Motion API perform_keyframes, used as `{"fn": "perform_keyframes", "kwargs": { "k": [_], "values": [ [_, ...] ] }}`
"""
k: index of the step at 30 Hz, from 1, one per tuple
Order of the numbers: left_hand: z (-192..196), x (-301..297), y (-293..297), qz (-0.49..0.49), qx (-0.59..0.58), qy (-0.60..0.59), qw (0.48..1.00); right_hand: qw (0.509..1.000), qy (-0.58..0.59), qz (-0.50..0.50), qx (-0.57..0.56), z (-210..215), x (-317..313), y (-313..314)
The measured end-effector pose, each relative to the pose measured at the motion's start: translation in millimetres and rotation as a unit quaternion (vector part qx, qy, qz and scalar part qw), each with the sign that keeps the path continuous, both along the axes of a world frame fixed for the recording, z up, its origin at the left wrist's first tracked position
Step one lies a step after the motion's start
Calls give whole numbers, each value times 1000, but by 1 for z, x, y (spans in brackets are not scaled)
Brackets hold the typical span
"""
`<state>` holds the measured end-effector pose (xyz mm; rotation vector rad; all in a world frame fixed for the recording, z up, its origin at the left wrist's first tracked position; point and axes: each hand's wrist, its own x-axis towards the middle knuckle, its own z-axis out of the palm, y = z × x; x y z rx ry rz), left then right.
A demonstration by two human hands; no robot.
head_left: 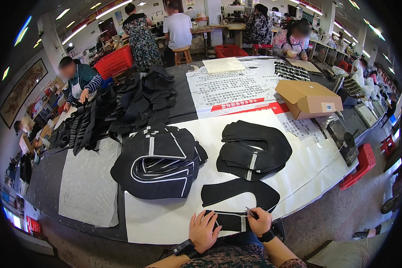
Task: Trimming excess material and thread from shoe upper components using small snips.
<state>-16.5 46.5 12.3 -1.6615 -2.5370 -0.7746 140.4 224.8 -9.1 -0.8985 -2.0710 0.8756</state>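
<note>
A U-shaped black fabric piece [230,193] with a pale stripe near one end lies on the white sheet at the table's near edge. My left hand [203,231] rests on its near end, fingers spread flat. Pinched in my right hand [260,221] is a small pointed metal tool [249,211], its tip at the edge of the piece by the stripe; its exact kind is too small to make out. Just beyond lies a stack of similar black pieces [272,149]. To the left sits a thicker stack of black pieces [165,176] edged with white strips.
Clear plastic sheeting [88,187] covers the table's left side. Behind it is a heap of black cut pieces [143,96], where a co-worker [82,82] handles some. A cardboard box [308,99] stands at the back right. A red stool [359,165] is beyond the right edge.
</note>
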Motion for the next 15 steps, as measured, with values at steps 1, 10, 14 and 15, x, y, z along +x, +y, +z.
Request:
{"fn": "perform_keyframes", "kwargs": {
  "k": [1, 10, 14, 15],
  "values": [
    [0, 0, 0, 0, 0, -1, 1000, 1000, 0, 0, 0, 0, 0, 0],
    [-1, -1, 0, -1, 4, 3, 1000, 1000, -1, 3, 3, 1, 0, 0],
    [0, -1, 0, -3, 6, 3, 1000, 1000, 0, 4, 7, 2, -1, 0],
    [-1, -1, -1, -3, 7, 3, 1000, 1000, 2, 5, 8, 2, -1, 0]
  ]
}}
